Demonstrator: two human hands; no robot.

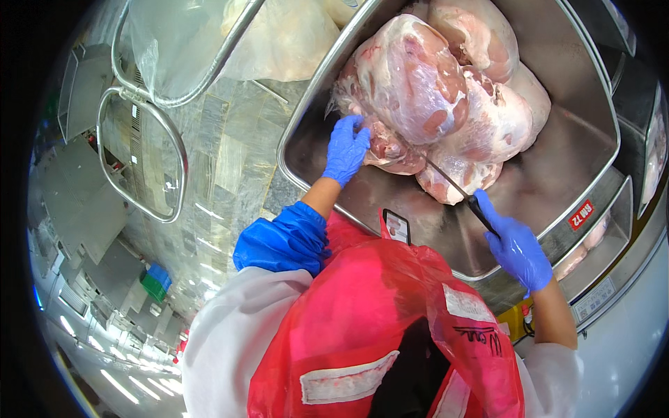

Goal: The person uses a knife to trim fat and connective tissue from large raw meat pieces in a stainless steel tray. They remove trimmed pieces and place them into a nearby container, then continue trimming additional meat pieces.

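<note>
Several large pieces of raw meat (411,76) with pale fat and membrane are heaped in a deep stainless-steel tub (571,160). My left hand (346,150), in a blue glove, holds the left edge of a smaller reddish piece of meat (387,148) at the near side of the heap, its fingers bent. In my blue-gloved right hand (519,251) is a knife (449,179), gripped by its black handle. The blade points up and left, its tip against the meat near that piece. Whether the tip has gone in cannot be told.
A phone-like device (396,227) sits by the tub's near rim, against my red apron (355,292). More metal tubs with meat (592,237) stand at the right. Metal tube frames (180,167), one with clear plastic bags (279,42), stand on the tiled floor at the left.
</note>
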